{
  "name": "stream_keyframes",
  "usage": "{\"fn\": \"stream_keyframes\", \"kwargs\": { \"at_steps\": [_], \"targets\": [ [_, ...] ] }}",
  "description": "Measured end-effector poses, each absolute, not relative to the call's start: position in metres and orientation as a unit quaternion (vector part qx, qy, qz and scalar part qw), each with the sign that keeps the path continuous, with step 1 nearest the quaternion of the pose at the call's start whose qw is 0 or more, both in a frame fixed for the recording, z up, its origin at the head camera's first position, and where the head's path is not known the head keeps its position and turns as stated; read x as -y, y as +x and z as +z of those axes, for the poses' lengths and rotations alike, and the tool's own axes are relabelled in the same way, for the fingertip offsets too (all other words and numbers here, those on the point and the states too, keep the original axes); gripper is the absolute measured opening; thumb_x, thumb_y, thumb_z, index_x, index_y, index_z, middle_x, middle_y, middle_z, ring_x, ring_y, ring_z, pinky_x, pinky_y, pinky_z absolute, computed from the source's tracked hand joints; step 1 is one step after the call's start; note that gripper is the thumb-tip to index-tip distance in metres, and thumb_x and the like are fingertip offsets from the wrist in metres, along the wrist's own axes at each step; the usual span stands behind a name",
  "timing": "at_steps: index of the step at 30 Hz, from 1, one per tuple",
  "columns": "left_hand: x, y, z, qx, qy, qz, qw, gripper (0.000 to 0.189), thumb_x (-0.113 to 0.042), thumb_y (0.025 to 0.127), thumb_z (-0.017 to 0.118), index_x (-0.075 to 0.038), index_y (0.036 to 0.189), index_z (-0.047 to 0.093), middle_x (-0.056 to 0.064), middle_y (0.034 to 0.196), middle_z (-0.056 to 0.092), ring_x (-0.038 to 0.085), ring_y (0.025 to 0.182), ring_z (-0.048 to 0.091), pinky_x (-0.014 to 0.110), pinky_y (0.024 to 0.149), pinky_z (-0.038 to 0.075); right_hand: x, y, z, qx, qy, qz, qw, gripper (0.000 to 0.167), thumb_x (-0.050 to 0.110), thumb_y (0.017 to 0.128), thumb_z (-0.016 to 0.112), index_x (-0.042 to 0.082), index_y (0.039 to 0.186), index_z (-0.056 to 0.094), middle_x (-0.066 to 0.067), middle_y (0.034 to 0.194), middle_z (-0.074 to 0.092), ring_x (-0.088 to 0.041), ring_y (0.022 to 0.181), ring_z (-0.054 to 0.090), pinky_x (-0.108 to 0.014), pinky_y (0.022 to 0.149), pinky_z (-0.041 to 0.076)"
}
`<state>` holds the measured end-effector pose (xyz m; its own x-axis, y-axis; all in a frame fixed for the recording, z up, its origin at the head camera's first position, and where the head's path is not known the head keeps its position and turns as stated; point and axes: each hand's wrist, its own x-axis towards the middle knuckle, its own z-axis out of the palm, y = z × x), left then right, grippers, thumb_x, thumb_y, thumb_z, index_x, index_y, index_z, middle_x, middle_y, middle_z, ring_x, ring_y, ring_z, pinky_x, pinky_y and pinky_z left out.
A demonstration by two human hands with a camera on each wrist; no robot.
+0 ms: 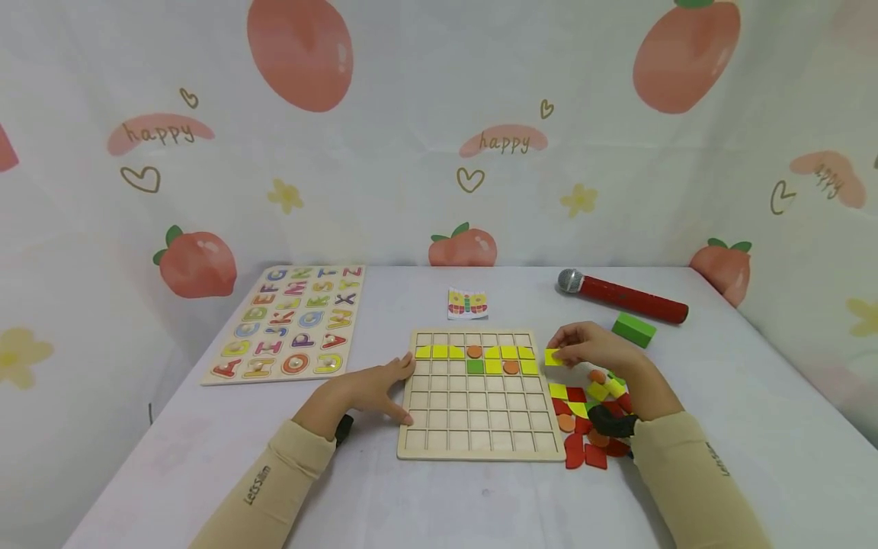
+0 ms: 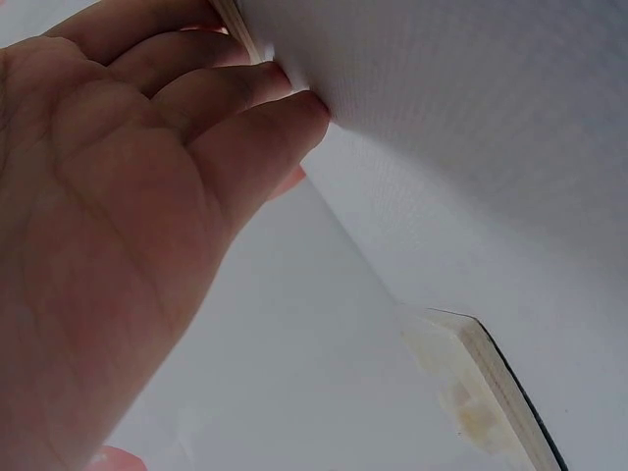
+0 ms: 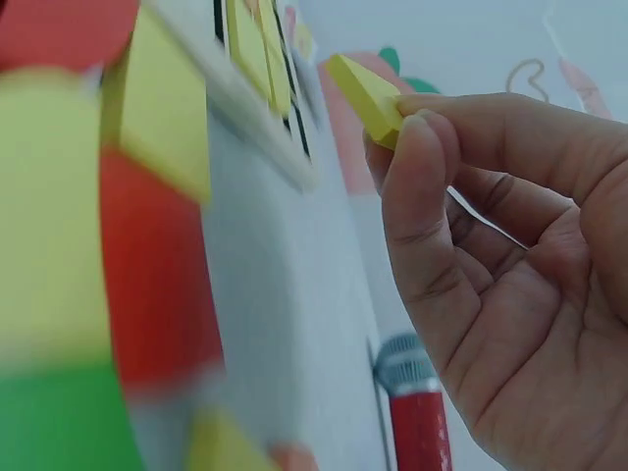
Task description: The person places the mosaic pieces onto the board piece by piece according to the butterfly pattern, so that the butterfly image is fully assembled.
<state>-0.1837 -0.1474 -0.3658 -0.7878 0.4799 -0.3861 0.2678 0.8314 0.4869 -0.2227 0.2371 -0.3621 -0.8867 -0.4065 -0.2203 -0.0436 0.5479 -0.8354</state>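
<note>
A wooden grid board [image 1: 449, 421] lies flat on the table. Its upper rows hold several yellow tiles [image 1: 509, 352], two orange discs [image 1: 475, 351] and a green square [image 1: 475, 367]. My left hand [image 1: 373, 389] rests at the board's left edge, fingers and thumb spread and touching it; in the left wrist view the hand [image 2: 118, 196] shows its palm. Just past the board's upper right edge, my right hand [image 1: 593, 347] pinches a yellow square tile [image 1: 552, 357] between thumb and fingers. The right wrist view shows this tile [image 3: 365, 93] held above the table.
Loose red, yellow, green and orange pieces [image 1: 575, 450] lie right of the board, partly under the right wrist. Behind stand a green block [image 1: 634, 330] and a red microphone [image 1: 627, 297]. A butterfly picture card [image 1: 468, 303] lies beyond the board; an alphabet board [image 1: 274, 328] lies left.
</note>
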Motion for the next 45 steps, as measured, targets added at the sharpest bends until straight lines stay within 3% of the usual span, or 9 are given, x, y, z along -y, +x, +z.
{"fn": "stream_keyframes", "kwargs": {
  "at_steps": [6,17,26,34,45],
  "targets": [
    [0.147,-0.184,-0.366,-0.924,0.203,0.203,0.252,0.101,-0.041,0.072,0.077,-0.013,0.149,0.02,0.005,0.158,0.007,0.028,0.146,0.009,0.046,0.117,0.016,-0.207,-0.232,-0.363,-0.842,-0.149,-0.478,0.203,0.025,0.008,0.09,0.057,-0.01,0.107,0.057,-0.006,0.086,0.061,-0.014,0.072,0.055,-0.023,0.069,0.052],
    [0.147,-0.186,-0.366,-0.922,0.204,0.206,0.256,0.101,-0.039,0.072,0.078,-0.013,0.15,0.019,0.004,0.158,0.006,0.027,0.146,0.008,0.046,0.117,0.016,-0.151,-0.243,-0.369,-0.823,-0.152,-0.497,0.227,0.019,0.008,0.089,0.058,-0.005,0.103,0.06,-0.003,0.083,0.06,-0.014,0.067,0.055,-0.022,0.065,0.051],
    [0.147,-0.185,-0.366,-0.924,0.204,0.202,0.253,0.101,-0.039,0.072,0.078,-0.013,0.15,0.019,0.006,0.158,0.007,0.027,0.146,0.009,0.046,0.117,0.017,-0.117,-0.245,-0.371,-0.815,-0.169,-0.503,0.231,0.018,0.006,0.089,0.059,-0.007,0.1,0.06,-0.007,0.084,0.062,-0.013,0.066,0.056,-0.022,0.067,0.054],
    [0.145,-0.185,-0.366,-0.923,0.203,0.203,0.257,0.1,-0.041,0.072,0.077,-0.014,0.15,0.019,0.004,0.158,0.007,0.027,0.146,0.009,0.046,0.117,0.017,-0.098,-0.245,-0.379,-0.822,-0.185,-0.494,0.216,0.009,0.001,0.085,0.064,-0.007,0.09,0.062,-0.005,0.074,0.063,-0.011,0.062,0.058,-0.028,0.065,0.057],
    [0.146,-0.185,-0.366,-0.923,0.199,0.201,0.259,0.1,-0.04,0.073,0.077,-0.013,0.15,0.019,0.005,0.158,0.007,0.028,0.145,0.009,0.046,0.117,0.017,-0.09,-0.24,-0.379,-0.859,-0.189,-0.439,0.183,0.006,0.002,0.081,0.069,-0.003,0.083,0.066,-0.006,0.073,0.062,-0.011,0.061,0.056,-0.024,0.061,0.054]
  ]
}}
